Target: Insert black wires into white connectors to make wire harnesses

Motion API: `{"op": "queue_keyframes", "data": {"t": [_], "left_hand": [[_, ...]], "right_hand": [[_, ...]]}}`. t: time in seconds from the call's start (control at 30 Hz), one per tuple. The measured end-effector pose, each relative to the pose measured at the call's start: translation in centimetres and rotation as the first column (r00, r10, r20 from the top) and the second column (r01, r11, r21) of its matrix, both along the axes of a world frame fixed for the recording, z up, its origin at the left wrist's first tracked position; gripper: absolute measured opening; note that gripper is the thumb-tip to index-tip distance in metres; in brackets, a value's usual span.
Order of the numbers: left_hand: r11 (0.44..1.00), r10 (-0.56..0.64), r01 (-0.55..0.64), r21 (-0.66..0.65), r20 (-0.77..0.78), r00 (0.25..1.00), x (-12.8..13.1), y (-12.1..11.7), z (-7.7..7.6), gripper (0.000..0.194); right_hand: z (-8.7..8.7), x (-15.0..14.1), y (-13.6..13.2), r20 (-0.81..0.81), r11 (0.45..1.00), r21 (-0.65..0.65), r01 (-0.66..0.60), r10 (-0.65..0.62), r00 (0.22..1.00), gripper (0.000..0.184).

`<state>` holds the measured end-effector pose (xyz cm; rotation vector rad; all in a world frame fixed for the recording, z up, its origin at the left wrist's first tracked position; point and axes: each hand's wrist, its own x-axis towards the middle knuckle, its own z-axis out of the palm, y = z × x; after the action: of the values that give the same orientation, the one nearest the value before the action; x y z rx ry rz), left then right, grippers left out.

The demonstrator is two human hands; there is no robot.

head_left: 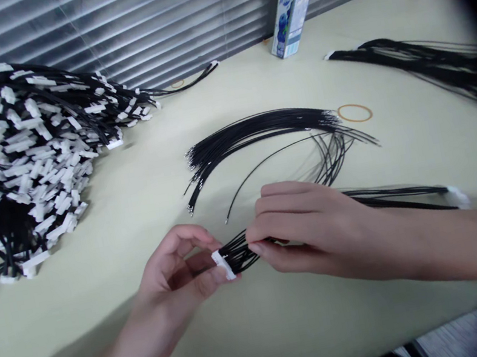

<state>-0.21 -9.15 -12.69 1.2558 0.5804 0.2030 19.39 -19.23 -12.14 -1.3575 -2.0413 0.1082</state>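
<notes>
My left hand [176,272] pinches a small white connector [223,265] between thumb and fingers. Black wires [239,253] run out of that connector to the right. My right hand [309,228] grips those wires close to the connector, fingertips almost touching it. The harness continues under my right hand to a second white connector [458,196] lying on the table at the right. A loose fan of black wires [258,135] lies just beyond both hands.
A big heap of finished black harnesses with white connectors [14,162] fills the left. Another bundle of black wires [421,63] lies at the far right. A rubber band [354,113] and a blue-white carton [293,5] sit near the blinds.
</notes>
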Motion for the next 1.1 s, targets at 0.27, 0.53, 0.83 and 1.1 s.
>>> {"op": "queue_keyframes", "data": {"t": [0.27, 0.53, 0.83, 1.1], "left_hand": [[1.000, 0.005, -0.005, -0.010, 0.000, 1.000, -0.11, 0.08, 0.03, 0.020], [1.000, -0.006, 0.006, 0.003, -0.009, 1.000, 0.06, 0.07, 0.01, 0.020], [1.000, 0.009, -0.009, -0.004, -0.005, 1.000, -0.04, 0.01, -0.04, 0.020], [1.000, 0.003, -0.003, 0.005, -0.016, 1.000, -0.13, 0.13, -0.06, 0.020]], "right_hand": [[0.01, -0.25, 0.14, -0.025, 0.999, -0.036, -0.016, 0.016, 1.000, 0.018], [-0.20, 0.26, 0.24, 0.144, 0.995, 0.097, -0.024, 0.010, 0.990, 0.022], [-0.45, 0.45, 0.15, 0.192, 0.981, 0.184, -0.062, 0.026, 0.981, 0.015], [-0.20, 0.47, -0.02, 0.241, 0.971, 0.219, -0.093, 0.038, 0.970, 0.020]]}}
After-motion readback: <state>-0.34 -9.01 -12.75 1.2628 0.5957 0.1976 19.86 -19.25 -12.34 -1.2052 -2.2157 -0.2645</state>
